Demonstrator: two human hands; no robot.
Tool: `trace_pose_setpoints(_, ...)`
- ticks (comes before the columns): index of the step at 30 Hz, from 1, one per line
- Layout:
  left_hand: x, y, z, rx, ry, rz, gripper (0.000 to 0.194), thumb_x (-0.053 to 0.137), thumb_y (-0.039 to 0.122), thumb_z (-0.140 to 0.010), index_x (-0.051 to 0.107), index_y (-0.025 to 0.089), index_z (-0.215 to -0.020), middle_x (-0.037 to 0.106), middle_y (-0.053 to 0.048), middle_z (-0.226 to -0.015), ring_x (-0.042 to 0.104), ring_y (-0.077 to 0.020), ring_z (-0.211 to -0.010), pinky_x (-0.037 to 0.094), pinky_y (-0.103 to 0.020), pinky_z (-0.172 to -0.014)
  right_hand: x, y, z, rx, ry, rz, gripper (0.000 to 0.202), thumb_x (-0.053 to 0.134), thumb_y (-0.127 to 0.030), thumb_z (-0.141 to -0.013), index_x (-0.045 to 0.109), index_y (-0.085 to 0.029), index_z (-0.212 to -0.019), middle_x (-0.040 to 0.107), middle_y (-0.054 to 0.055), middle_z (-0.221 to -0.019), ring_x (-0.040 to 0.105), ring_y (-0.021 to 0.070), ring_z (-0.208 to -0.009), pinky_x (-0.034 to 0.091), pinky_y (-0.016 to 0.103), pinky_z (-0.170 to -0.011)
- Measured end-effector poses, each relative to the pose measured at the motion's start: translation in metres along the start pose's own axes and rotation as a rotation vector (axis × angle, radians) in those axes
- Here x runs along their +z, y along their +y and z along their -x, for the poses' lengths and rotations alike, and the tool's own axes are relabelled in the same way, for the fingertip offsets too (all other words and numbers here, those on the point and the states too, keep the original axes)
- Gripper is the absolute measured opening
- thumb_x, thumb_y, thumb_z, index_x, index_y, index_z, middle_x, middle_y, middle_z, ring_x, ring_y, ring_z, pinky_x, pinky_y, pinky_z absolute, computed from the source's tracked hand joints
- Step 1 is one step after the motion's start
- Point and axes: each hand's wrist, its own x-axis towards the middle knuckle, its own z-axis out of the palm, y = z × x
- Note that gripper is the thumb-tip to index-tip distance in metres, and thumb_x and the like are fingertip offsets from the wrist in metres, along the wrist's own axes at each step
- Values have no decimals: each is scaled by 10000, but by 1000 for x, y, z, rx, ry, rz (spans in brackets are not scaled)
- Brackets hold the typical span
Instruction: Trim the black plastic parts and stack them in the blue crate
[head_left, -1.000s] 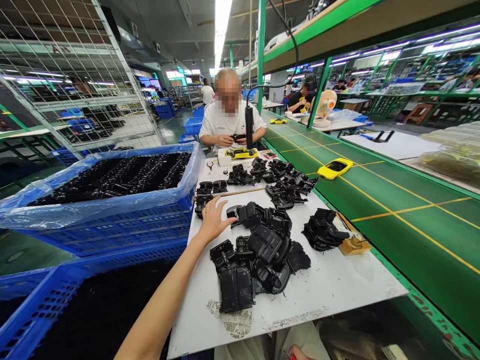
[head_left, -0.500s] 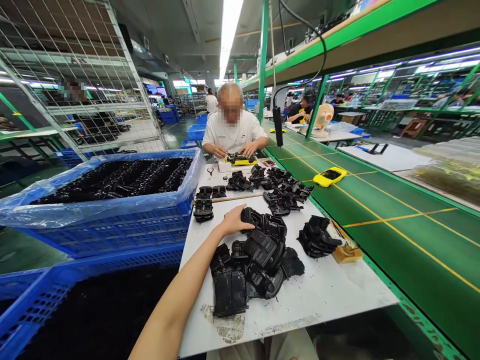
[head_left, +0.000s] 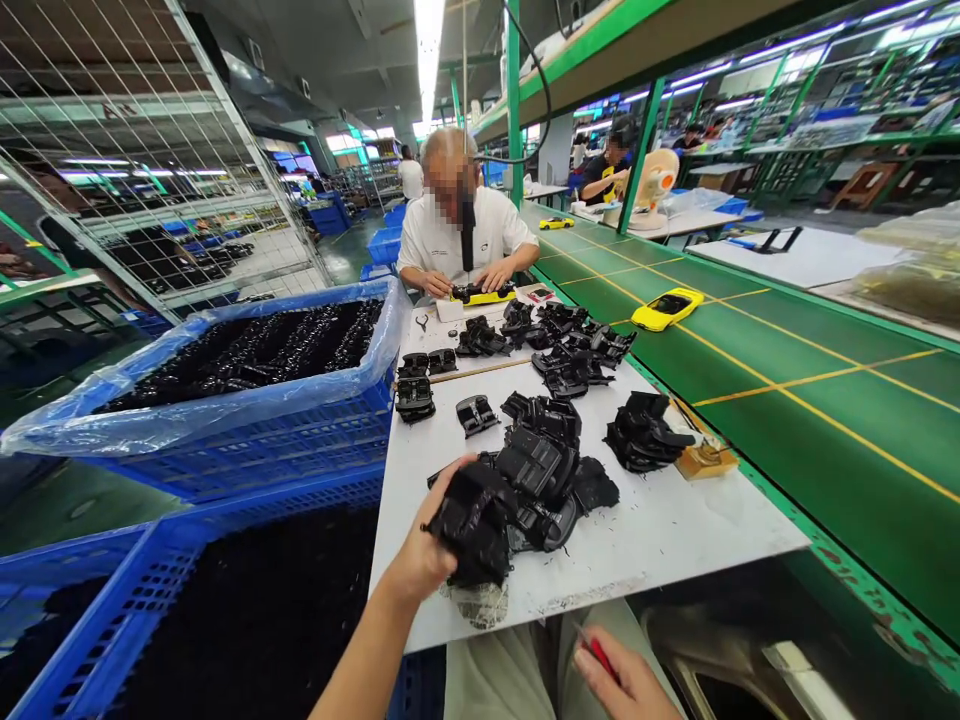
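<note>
My left hand (head_left: 429, 545) is closed around a black molded plastic car-interior part (head_left: 476, 525), lifted at the left side of the heap on the white table (head_left: 660, 560). Whether it holds one part or a few stacked together, I cannot tell. Low over my lap, my right hand (head_left: 626, 675) grips a red-handled tool (head_left: 600, 655) with a thin, pale tip; its exact kind is unclear. Beside the held part lies a heap of similar black parts (head_left: 536, 460). One single part (head_left: 477, 414) sits apart, farther back.
Blue crates (head_left: 300, 445) of black parts stand on the left. A green conveyor (head_left: 810, 420) carries a yellow toy car (head_left: 667, 308) on the right. Across the table a co-worker (head_left: 469, 235) handles another yellow car (head_left: 484, 297). A yellowish block (head_left: 706, 460) lies at the right edge.
My left hand has come from the back of the heap toward me and now holds a black part. A single part now lies apart behind the heap. My right hand has entered view with the red-handled tool.
</note>
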Motion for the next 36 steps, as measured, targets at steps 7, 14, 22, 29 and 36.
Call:
trace_pose_setpoints(7,47,-43,71,-97,25,-31,1134,916,563,-437,377,320,-1403,423,-141,-1498,490,-374,-1318,387,-488,-1118,-1,-54,5,115,-159,-619,640,551,-779,-771,515,-227,-1095,608,-17,-843,176,-7,-373,118,172,-331)
trace_pose_setpoints(14,61,-57,91,-235,-126,50,1193,905,526,-507,260,304,-1486,347,-166,-1535,383,-346,-1410,283,-491,-1176,7,-59,12,169,-95,-574,539,660,-662,-767,541,-222,-1054,384,-117,-584,191,18,-383,180,161,-353)
trace_pose_setpoints(22,68,-57,84,-406,50,20,856,829,520,-642,471,233,-1364,602,-108,-1205,603,-272,-1110,470,-406,-987,4,-46,11,-111,172,78,347,475,-482,-909,614,-180,-1009,680,25,-767,591,161,-668,483,258,-628)
trace_pose_setpoints(29,80,-61,68,-394,273,-123,442,820,337,-585,705,201,-990,729,-59,-991,655,-254,-953,508,-377,-899,1,-46,11,-210,150,234,269,420,-390,-937,583,-203,-1041,719,45,-823,656,175,-690,512,263,-634)
trace_pose_setpoints(36,72,-62,67,-343,237,-239,398,852,344,-605,733,208,-960,751,-64,-995,679,-257,-957,523,-365,-875,-35,-47,11,-254,-26,254,334,379,-442,-994,515,-209,-1193,698,88,-1065,662,197,-937,516,313,-812)
